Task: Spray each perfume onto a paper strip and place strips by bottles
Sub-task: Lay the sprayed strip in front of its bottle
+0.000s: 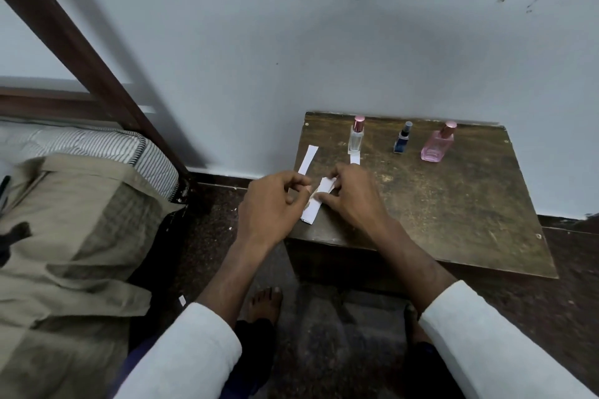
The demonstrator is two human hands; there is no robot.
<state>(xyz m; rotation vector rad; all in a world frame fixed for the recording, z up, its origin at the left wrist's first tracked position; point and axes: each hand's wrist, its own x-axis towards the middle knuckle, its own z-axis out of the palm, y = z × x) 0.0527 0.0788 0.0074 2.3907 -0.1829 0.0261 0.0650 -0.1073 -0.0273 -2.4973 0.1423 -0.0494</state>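
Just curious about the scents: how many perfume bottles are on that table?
3, in a row by the wall: clear bottle leftmost, small blue bottle in the middle, pink bottle rightmost. None seems hidden.

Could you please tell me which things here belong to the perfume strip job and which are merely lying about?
Job: clear bottle, blue bottle, pink bottle, paper strips, strip in both hands.
Lying about: striped mattress, khaki cloth.

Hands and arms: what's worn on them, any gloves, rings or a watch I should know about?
Both arms wear white long sleeves, left sleeve and right sleeve, pushed up so the forearms are bare. The left hand and right hand are bare: no gloves, rings or watch visible.
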